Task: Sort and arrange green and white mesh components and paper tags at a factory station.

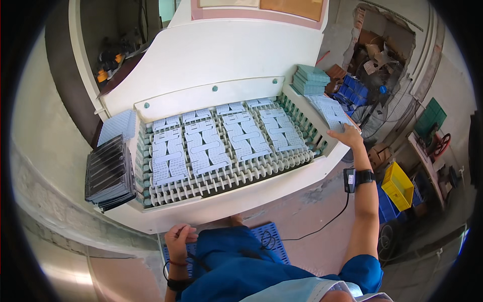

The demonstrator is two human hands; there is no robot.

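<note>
My right hand (348, 136) reaches to the machine's right ledge and closes on the near edge of a light blue perforated panel (332, 113), thumb toward the rollers. That panel lies on a small slanted pile. My left hand (179, 242) hangs below the machine's front edge, loosely curled, with nothing visible in it. Similar light blue panels with dark cut-out slots, such as this one (242, 136), lie in two rows across the roller conveyor (231, 168) between my hands. The far row runs partly under the white cover.
A stack of greenish panels (309, 79) stands at the ledge's far end. Dark racks (109, 173) and a pale blue ridged sheet (116, 127) sit at the left. On the right are a floor fan (387, 110), a yellow crate (398, 186) and blue bins (352, 93). A cable (322, 230) trails from my right wrist.
</note>
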